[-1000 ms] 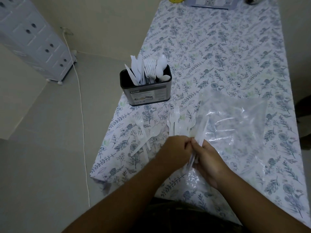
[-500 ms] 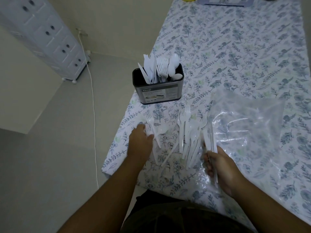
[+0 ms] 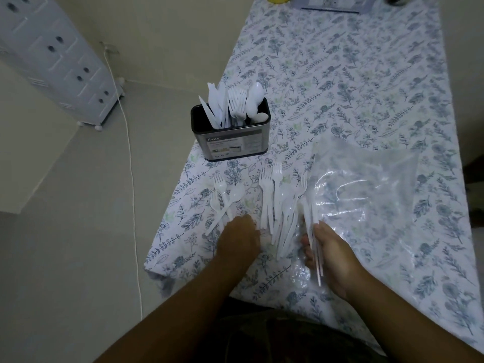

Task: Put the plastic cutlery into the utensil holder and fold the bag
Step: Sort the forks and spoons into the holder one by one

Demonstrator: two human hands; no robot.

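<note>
A dark metal utensil holder (image 3: 231, 138) stands near the table's left edge, with white plastic knives, forks and spoons upright in it. A pile of white forks (image 3: 277, 208) lies on the floral cloth in front of it. Two forks and a spoon (image 3: 222, 199) lie apart to the left. The clear plastic bag (image 3: 366, 184) is spread flat to the right. My left hand (image 3: 239, 238) rests palm down between the two groups, fingertips at the handles. My right hand (image 3: 328, 254) is shut on a few white cutlery pieces (image 3: 311, 226) at the bag's left edge.
The table (image 3: 366, 74) has a blue floral cloth and runs away from me; its left edge drops to the floor. A white drawer cabinet (image 3: 52, 53) and a white cable (image 3: 128, 142) are on the floor at left. Small items sit at the far end.
My hands were together over the bundle, then parted. My left hand went to the small group at left and has now come back right, toward the pile. My right hand keeps its bundle.
</note>
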